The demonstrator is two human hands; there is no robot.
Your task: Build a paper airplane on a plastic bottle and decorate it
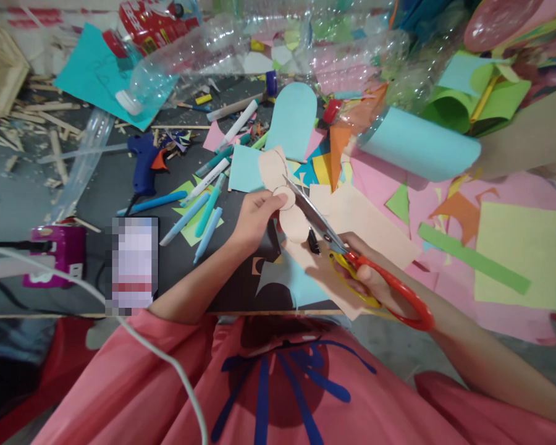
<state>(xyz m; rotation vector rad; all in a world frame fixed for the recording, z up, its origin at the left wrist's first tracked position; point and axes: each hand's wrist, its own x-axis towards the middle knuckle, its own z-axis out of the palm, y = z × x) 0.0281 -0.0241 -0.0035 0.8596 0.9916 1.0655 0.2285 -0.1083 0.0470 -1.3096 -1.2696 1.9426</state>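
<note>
My left hand (259, 216) pinches a cream paper cutout (294, 224) with rounded lobes between thumb and fingers. Around the handles of a pair of scissors (324, 225), one red and one yellow, my right hand (366, 269) is closed. The long metal blades point up and left, their tips at the edge of the cream paper beside my left thumb. Whether the blades are gripping paper there I cannot tell. Just beyond lies a light blue rounded paper piece (294, 120), and a larger cream sheet (366, 222) is under and right of the scissors.
Several markers (208, 182) lie left of my hands, near a blue glue gun (146, 162) and a phone (133, 262). Clear plastic bottles (185, 59) line the back. Pink paper scraps (445, 259) cover the right side. A white cable (160, 352) crosses the lower left.
</note>
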